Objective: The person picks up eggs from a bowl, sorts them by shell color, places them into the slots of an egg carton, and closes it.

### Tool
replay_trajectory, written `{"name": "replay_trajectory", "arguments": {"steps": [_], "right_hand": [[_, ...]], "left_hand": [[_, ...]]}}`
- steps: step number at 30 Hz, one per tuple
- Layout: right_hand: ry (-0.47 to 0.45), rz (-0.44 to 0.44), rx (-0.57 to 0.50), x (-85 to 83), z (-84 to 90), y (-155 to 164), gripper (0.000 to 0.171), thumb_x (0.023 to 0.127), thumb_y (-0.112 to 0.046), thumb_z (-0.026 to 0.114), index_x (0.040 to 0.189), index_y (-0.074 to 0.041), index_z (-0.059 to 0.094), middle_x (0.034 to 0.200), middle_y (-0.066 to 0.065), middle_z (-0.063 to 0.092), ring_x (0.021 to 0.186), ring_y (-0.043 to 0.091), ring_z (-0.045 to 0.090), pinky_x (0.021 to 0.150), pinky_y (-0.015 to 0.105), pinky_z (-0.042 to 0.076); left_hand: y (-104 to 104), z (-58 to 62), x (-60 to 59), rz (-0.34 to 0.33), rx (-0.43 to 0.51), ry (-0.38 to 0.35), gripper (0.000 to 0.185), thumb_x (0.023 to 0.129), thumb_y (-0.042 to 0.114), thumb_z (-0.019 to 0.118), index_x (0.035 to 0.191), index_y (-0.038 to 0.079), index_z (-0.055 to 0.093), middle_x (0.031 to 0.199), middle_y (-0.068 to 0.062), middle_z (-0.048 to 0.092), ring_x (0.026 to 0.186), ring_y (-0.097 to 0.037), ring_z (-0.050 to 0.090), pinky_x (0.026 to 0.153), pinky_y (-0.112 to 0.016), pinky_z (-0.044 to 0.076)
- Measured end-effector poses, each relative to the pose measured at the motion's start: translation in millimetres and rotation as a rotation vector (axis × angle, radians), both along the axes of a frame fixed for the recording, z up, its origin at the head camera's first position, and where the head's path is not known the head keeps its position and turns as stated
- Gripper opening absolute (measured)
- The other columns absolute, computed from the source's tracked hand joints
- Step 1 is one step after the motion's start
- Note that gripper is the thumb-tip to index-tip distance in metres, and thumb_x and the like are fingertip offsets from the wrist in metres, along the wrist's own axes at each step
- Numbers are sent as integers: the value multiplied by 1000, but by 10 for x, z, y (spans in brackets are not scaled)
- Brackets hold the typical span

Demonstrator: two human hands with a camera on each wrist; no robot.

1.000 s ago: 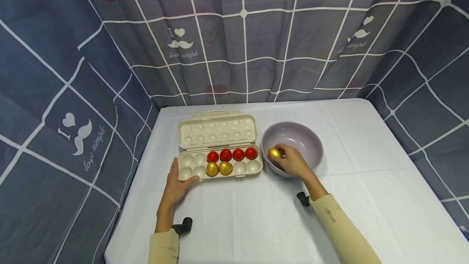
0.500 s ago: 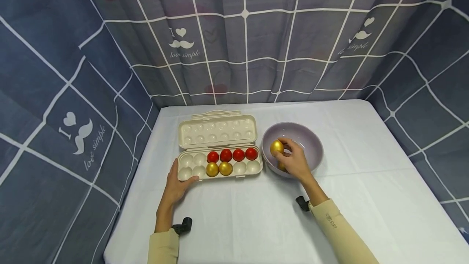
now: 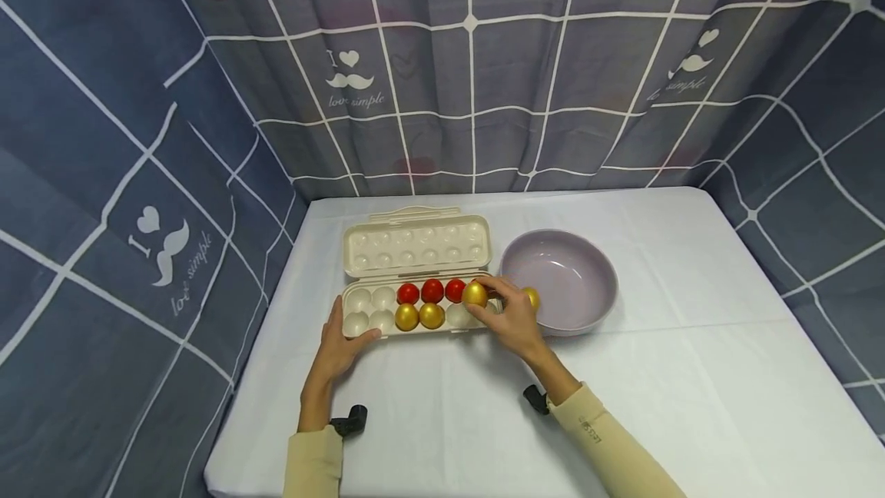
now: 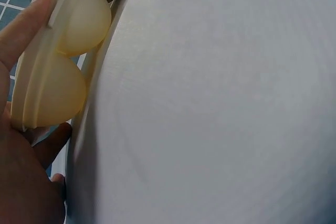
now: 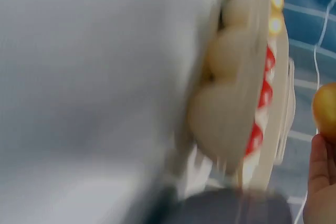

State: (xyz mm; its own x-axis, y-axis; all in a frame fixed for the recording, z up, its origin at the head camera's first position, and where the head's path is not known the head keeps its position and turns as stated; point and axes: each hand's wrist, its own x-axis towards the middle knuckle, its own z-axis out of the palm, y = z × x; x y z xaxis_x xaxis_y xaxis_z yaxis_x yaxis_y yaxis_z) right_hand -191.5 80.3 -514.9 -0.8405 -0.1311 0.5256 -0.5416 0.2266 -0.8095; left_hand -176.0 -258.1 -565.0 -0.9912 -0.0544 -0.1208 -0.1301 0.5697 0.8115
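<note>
A cream plastic egg carton [image 3: 417, 244] lies unlatched, its lid folded back, and red eggs [image 3: 432, 290] fill part of its back row. Two gold eggs [image 3: 419, 317] sit in the front row. My left hand [image 3: 334, 353] grips the carton's left end, thumb on the front rim. Over the right end, my right hand [image 3: 515, 321] pinches another gold egg [image 3: 475, 293] between thumb and fingers; it hides the cups there. The right wrist view shows this gold egg [image 5: 326, 109] above the rim.
A lilac bowl [image 3: 577, 283] stands just right of the carton, with one more gold egg [image 3: 531, 297] partly hidden behind the right hand. A white cloth [image 3: 664, 390] covers the table. Dark checked curtains [image 3: 512, 68] hang behind and at both sides.
My right hand has lifted the gold egg out of the bowl and carried it left, over the carton's right end. The left hand keeps its hold on the carton.
</note>
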Motion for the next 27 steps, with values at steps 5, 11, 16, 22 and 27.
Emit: {"name": "replay_trajectory", "arguments": {"steps": [5, 11, 16, 22, 27], "right_hand": [[-49, 25, 38, 30, -189, -173, 40, 76, 4, 81, 113, 4, 66, 108, 17, 66, 102, 33, 65, 89, 45, 53], [-156, -62, 165, 25, -300, -251, 40, 74, 7, 80, 111, 5, 66, 107, 18, 67, 101, 33, 66, 89, 40, 54], [-218, -111, 254, 9, -314, -287, 36, 73, 1, 83, 107, 1, 70, 102, 14, 71, 94, 28, 68, 87, 41, 53], [-245, -116, 309, -15, -298, -329, 31, 76, -3, 83, 105, -2, 72, 97, 9, 71, 88, 22, 66, 82, 39, 52], [-249, -98, 317, 0, -306, -324, 31, 77, -2, 82, 106, 0, 71, 97, 9, 70, 88, 21, 65, 81, 38, 52]], "left_hand": [[33, -21, 8, 10, 0, -25, 118, 83, 45, 78, 158, 5, -4, 162, -23, 1, 147, -44, 1, 115, -60, 6], [43, -19, 16, 23, 3, -46, 118, 83, 45, 78, 158, 8, -5, 162, -24, 2, 147, -44, 1, 115, -60, 6], [31, -3, 2, 22, 0, -34, 118, 83, 44, 78, 158, 6, -4, 161, -26, 5, 147, -44, 3, 116, -59, 7], [12, 12, -10, 27, 3, -28, 118, 82, 46, 78, 158, 7, -4, 162, -23, 5, 147, -43, 0, 116, -59, 4], [3, 7, 3, 23, 4, -10, 117, 83, 43, 79, 158, 4, -2, 162, -24, 6, 147, -41, 2, 117, -56, 3]]}}
